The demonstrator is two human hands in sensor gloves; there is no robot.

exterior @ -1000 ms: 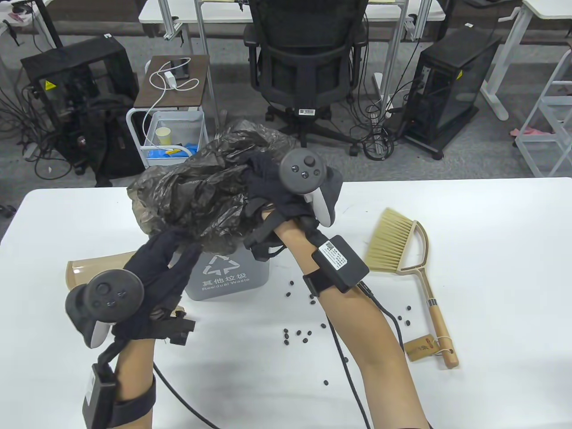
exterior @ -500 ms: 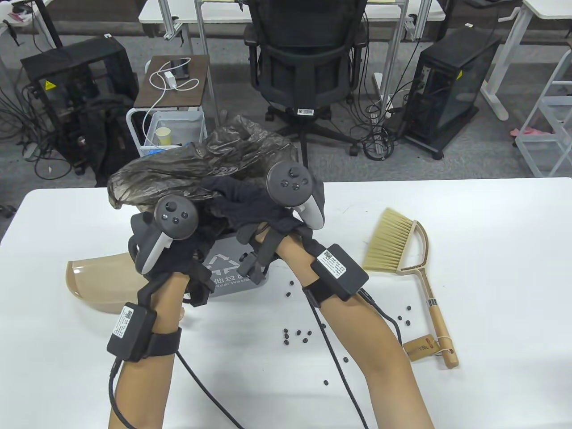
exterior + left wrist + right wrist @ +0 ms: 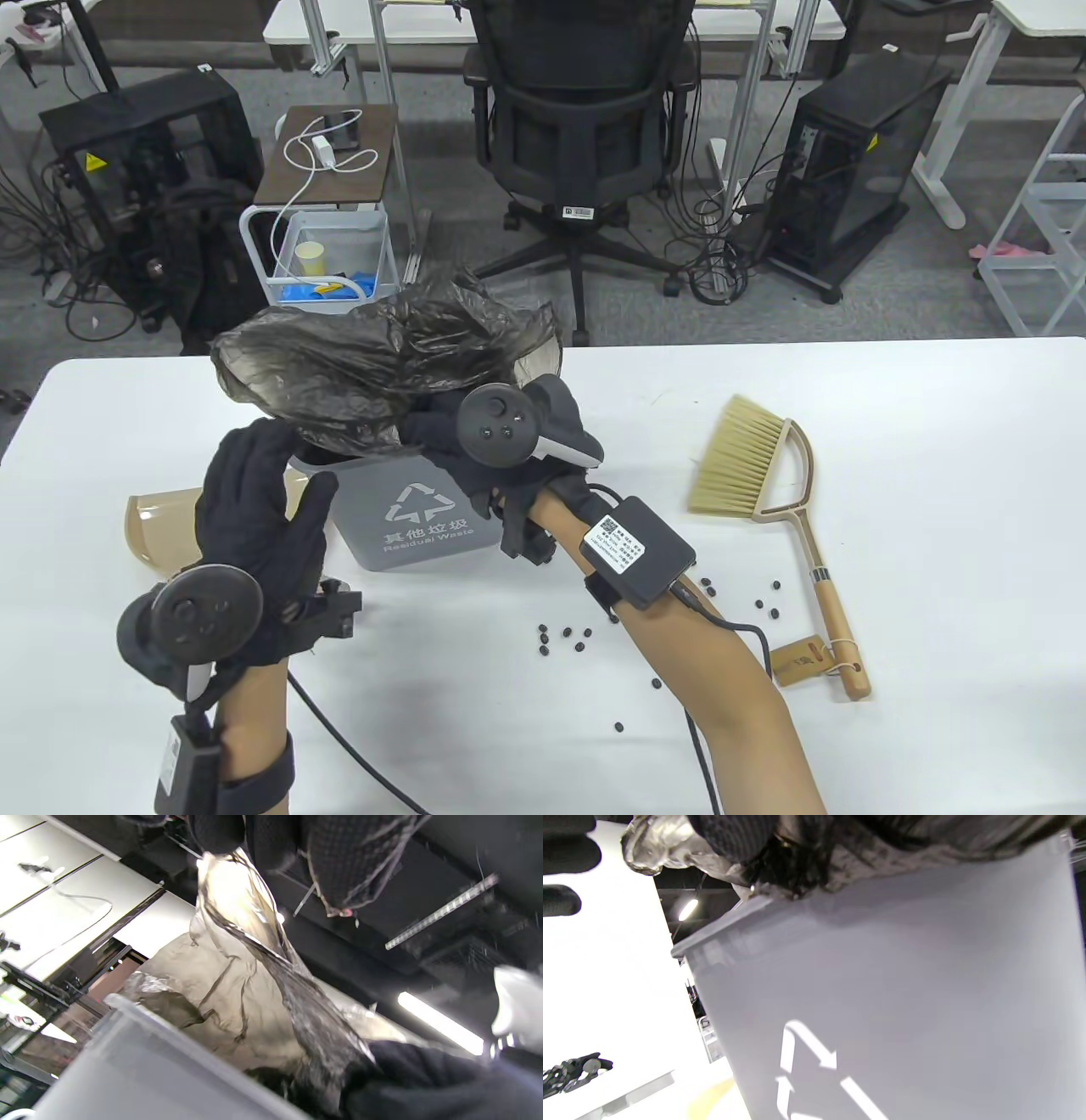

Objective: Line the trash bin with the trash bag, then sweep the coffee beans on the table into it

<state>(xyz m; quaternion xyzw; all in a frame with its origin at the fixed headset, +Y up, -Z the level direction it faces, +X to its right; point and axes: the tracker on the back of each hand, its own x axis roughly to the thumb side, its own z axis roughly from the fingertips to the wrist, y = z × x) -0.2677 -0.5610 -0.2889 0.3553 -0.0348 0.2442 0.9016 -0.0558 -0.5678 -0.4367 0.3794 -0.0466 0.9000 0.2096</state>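
the grey trash bin (image 3: 416, 518) stands left of centre in the table view on the white tabletop (image 3: 933, 509), its front with the recycling mark facing the camera. the dark, half-clear trash bag (image 3: 373, 373) billows over the bin's mouth and hides most of the rim and all of the inside, so how far the bag reaches down cannot be told.

the right hand (image 3: 475, 441) sits at the bin's upper right corner, its fingers lost under the tracker and the plastic in the table view. in the right wrist view the fingers (image 3: 734, 836) curl into bunched bag film just above the bin's rim, pinching it there. the left hand (image 3: 254, 526) is raised at lower left of the table view, in front of the bin's left side, fingers straight and slightly spread. in that view it seems clear of the bag. yet in the left wrist view a twisted strand of bag runs up to the fingers (image 3: 216, 827) at the top edge, and whether they nip it cannot be told.

a tan dustpan (image 3: 157, 531) lies behind the left hand, mostly covered by it. coffee beans (image 3: 564, 637) are scattered below and right of the bin, some likely hidden under the right forearm. the hand broom (image 3: 764, 475) lies at right, apart from both hands, a paper tag by its handle.
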